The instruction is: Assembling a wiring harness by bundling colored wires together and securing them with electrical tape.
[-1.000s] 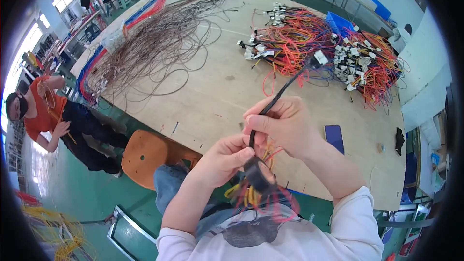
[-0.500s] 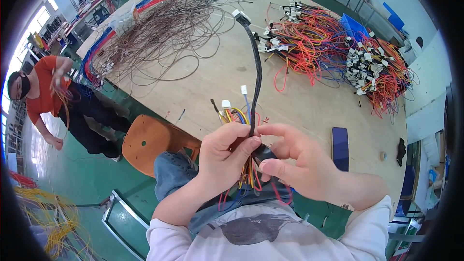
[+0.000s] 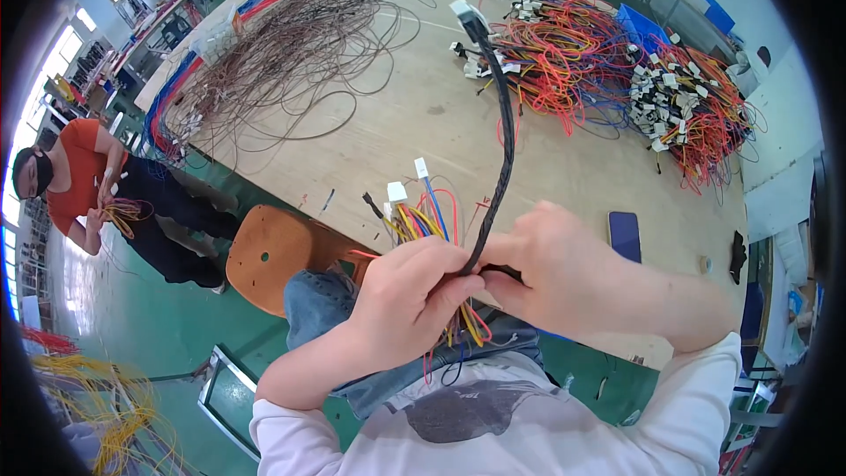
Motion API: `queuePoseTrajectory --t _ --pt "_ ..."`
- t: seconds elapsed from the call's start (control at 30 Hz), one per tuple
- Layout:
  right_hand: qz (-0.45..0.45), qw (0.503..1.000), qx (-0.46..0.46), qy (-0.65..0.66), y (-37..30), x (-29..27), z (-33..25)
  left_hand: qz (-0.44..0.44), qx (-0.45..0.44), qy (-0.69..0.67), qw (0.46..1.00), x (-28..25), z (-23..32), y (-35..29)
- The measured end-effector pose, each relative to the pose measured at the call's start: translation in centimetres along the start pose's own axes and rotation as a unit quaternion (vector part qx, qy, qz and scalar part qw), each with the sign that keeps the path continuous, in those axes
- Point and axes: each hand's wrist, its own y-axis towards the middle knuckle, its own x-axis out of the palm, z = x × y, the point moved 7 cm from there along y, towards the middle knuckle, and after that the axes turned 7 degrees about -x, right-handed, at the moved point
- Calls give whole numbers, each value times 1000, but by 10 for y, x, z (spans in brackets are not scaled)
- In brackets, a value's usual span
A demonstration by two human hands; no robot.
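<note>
The left hand (image 3: 405, 300) has its fingers (image 3: 452, 293) clamped on the black cable (image 3: 506, 123), which rises over the worktop (image 3: 388, 145), while the right hand (image 3: 564, 269) bends close beside, its grip too hidden to tell.

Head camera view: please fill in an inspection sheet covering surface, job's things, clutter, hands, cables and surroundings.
Surface: pale table, with small marks.
Job's things: black cable with a white plug at its far end; coloured wires near its lower end.
Clutter: phone and small roll on the right.
Hands: left hand pinches the black cable; right hand beside it, grip partly hidden.
Cables: brown wires far left; wire piles far right.
Surroundings: orange stool at left; co-worker beyond it.
</note>
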Motion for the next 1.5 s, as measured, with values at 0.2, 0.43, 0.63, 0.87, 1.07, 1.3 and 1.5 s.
queuePoseTrajectory --t 0.2,0.43,0.63,0.87,1.07,1.3,1.5 --pt "26 990 -60 123 -9 7 4 -104 -52 34 993 13 -8 0" --pt "-98 950 -112 273 -24 24 -14 -178 106 -54 977 23 20 -28" --pt "23 869 288 402 -110 40 92 -139 -104 -62 983 -59 -8 -19" --pt "336 820 268 379 -93 30 157 -52 154 336 928 -43 52 58" --pt "353 904 187 -153 -96 34 171 37 244 408 879 -37 6 86" --pt "204 935 109 -269 -74 91 177 48 185 276 942 11 -62 39" --pt "163 910 198 -325 -74 74 167 75 230 262 934 39 -73 16"
